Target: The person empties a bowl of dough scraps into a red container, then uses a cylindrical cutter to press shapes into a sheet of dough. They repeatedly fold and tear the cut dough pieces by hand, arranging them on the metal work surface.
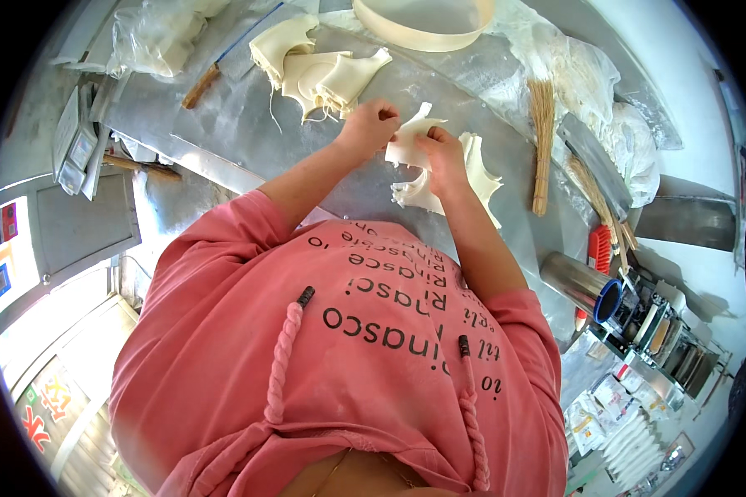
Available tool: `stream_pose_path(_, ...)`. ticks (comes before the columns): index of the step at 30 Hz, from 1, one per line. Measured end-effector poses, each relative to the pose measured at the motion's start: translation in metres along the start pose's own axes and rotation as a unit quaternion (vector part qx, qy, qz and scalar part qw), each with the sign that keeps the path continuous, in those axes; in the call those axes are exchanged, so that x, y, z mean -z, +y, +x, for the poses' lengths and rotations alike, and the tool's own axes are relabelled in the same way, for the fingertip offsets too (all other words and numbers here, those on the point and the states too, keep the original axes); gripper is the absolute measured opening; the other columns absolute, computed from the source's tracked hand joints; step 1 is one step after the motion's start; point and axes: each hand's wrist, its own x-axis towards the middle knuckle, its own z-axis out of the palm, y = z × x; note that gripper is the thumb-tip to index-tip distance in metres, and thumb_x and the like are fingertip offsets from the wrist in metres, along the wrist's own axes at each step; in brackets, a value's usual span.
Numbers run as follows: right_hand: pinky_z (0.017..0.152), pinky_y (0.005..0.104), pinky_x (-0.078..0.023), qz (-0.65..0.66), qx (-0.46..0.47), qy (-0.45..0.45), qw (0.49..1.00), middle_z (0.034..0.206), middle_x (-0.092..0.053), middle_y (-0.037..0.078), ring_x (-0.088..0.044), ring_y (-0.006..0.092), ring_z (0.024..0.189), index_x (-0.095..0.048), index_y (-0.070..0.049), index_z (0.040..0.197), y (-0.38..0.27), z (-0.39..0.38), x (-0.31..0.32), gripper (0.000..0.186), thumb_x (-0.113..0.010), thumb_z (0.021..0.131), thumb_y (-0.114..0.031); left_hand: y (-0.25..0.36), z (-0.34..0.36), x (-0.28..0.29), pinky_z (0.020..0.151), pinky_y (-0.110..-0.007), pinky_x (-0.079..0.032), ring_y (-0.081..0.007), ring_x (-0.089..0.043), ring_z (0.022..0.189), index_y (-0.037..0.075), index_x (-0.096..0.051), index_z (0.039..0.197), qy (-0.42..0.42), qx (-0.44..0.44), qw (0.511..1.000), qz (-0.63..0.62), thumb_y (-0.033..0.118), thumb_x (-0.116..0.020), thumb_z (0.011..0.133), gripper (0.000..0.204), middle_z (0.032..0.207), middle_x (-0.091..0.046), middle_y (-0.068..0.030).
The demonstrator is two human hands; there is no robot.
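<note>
My right hand [442,157] grips a pale, floppy sheet of cut dough [410,142] with ragged edges. My left hand [368,124] is closed beside that sheet's upper left; what its fingers hold, if anything, I cannot make out. Below and right of the held sheet, more dough with curved cut-outs [483,184] lies on the metal worktop [182,120]. Above my left hand is a pile of folded dough pieces [340,83], with thin strands trailing from it.
At the top are a pale round hoop [423,37], a wooden-handled tool [199,87] and plastic bags [153,41]. On the right stand or lie a straw whisk [540,149], a wide metal blade [593,166], a red brush [598,248] and a steel cylinder [576,282].
</note>
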Motion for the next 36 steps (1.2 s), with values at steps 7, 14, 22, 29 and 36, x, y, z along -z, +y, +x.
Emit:
stream_pose_path(7, 0.058, 0.0279, -0.047, -0.170, 0.050, -0.008, 0.984, 0.076, -0.063, 0.010, -0.060, 0.0137, 0.066, -0.061, 0.005, 0.091, -0.015, -0.019, -0.003, 0.020, -0.049, 0.087, -0.010, 0.009, -0.019, -0.013, 0.055, -0.026, -0.049, -0.0134, -0.061, 0.068, -0.004, -0.060, 0.092, -0.005, 0.007, 1.000, 0.019, 0.017, -0.061, 0.085, 0.022, 0.079, -0.064, -0.0090)
stream_pose_path(14, 0.061, 0.0338, -0.049, -0.337, 0.049, 0.016, 0.940, 0.079, -0.065, 0.015, -0.065, 0.0223, 0.067, -0.061, 0.003, 0.093, -0.038, -0.049, 0.002, 0.023, -0.048, 0.088, -0.016, 0.020, -0.026, -0.019, 0.059, -0.027, -0.051, -0.0140, -0.061, 0.063, -0.005, -0.062, 0.089, -0.096, -0.060, 0.978, 0.176, 0.016, -0.057, 0.087, 0.023, 0.073, -0.064, -0.0101)
stream_pose_path(22, 0.066, 0.0356, -0.047, -0.407, 0.128, 0.042, 0.903, 0.079, -0.063, 0.016, -0.062, 0.0268, 0.074, -0.058, -0.001, 0.091, -0.028, -0.053, 0.021, 0.021, -0.049, 0.087, -0.019, 0.016, -0.032, -0.026, 0.059, -0.027, -0.051, -0.0144, -0.061, 0.065, -0.004, -0.062, 0.088, -0.152, 0.023, 0.988, -0.021, 0.013, -0.052, 0.086, 0.020, 0.075, -0.064, -0.0097)
stream_pose_path(29, 0.053, 0.0250, -0.039, -0.207, 0.094, -0.030, 0.973, 0.065, -0.051, 0.002, -0.047, 0.0088, 0.058, -0.053, -0.001, 0.085, -0.023, -0.062, 0.039, 0.014, -0.046, 0.091, -0.012, 0.026, -0.047, -0.038, 0.061, -0.027, -0.051, -0.0147, -0.061, 0.069, -0.001, -0.060, 0.094, -0.174, 0.096, 0.962, -0.186, 0.019, -0.054, 0.088, 0.022, 0.079, -0.062, -0.0056)
stream_pose_path(36, 0.061, 0.0258, -0.045, -0.165, 0.094, -0.041, 0.981, 0.072, -0.056, 0.004, -0.055, 0.0119, 0.065, -0.052, -0.001, 0.085, -0.027, -0.067, 0.056, 0.015, -0.046, 0.092, -0.013, 0.010, -0.032, -0.041, 0.061, -0.026, -0.050, -0.0129, -0.060, 0.068, -0.001, -0.058, 0.097, -0.159, 0.075, 0.972, -0.154, 0.018, -0.053, 0.089, 0.021, 0.080, -0.061, -0.0050)
